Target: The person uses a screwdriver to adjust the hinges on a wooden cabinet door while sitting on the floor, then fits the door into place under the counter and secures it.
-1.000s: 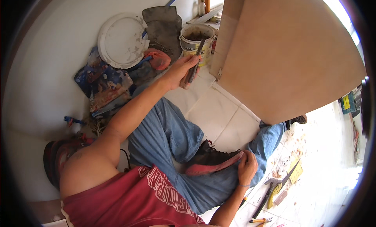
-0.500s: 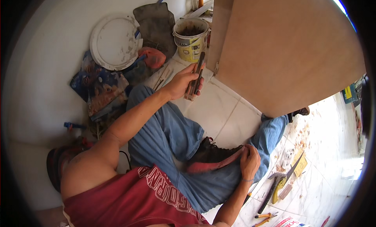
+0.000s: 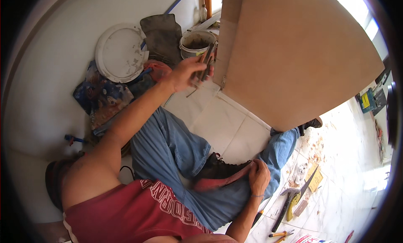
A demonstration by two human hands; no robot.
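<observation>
Toward the wall-side edge of the tiled floor, near a bucket, blurred slim dark tools are jutting from the curled left hand; the right hand is pinching the end of a black shoe, a hammer lying rightward.

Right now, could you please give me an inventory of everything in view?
Door: one, brown, upper right.
Bottle: one, clear, top centre.
Bucket: one, whitish, top centre.
Sheet: one, grey, left of bucket.
Round lid: one, white, upper left.
Patterned bag: one, mostly blue, below lid.
Plastic bag: one, red, below sheet.
Boxy item: one, teal, far right.
Saw: one, yellow-handled, lower right.
Card: one, yellow, beside saw.
Hammer: one, black-handled, beside saw.
Pliers: one, orange-handled, lower right.
Shoes: two, dark, centre and right.
Jeans: one, blue, centre.
Shirt: one, red, bottom.
Left hand: one, bare, upper centre, holding dark pieces.
Right hand: one, bare, at shoe's end.
</observation>
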